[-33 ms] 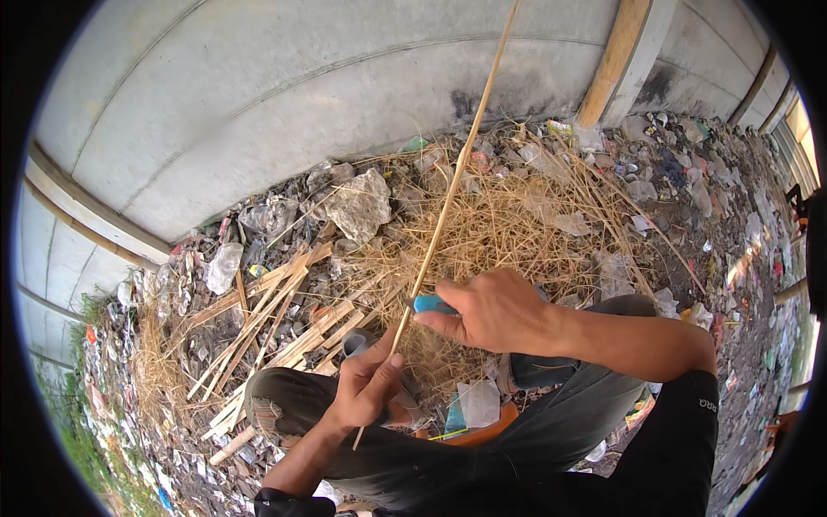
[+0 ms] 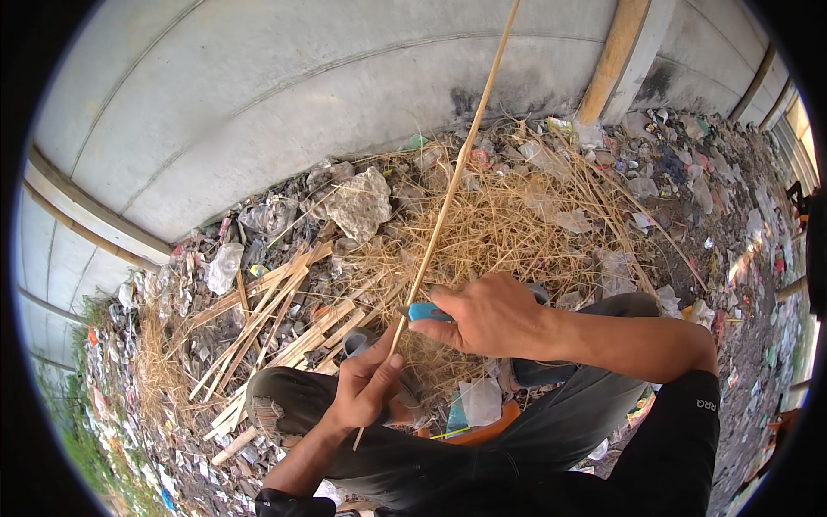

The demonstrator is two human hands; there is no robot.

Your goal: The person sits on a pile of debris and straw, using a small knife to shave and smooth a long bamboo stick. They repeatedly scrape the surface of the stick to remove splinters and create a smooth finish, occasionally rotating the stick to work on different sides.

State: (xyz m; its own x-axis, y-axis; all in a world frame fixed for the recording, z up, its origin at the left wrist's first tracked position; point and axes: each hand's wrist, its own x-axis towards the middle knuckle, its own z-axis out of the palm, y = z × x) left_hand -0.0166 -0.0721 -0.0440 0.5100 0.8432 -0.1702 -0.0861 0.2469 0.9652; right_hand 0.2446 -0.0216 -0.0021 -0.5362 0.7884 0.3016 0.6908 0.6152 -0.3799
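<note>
Grey panel wall (image 2: 301, 73), wooden post (image 2: 613, 60), litter-strewn dirt ground (image 2: 668, 211) in daylight.

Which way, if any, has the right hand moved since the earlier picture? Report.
Yes: the right hand moved slightly down-left in view, farther from the concrete wall.

L grip (image 2: 366, 388) holds thin stick (image 2: 446, 207), far end ~1 o'clk; R grip (image 2: 495, 319) w/ blue-hdl knife (image 2: 422, 311) at it; straw (image 2: 517, 233) @ R's 12.
</note>
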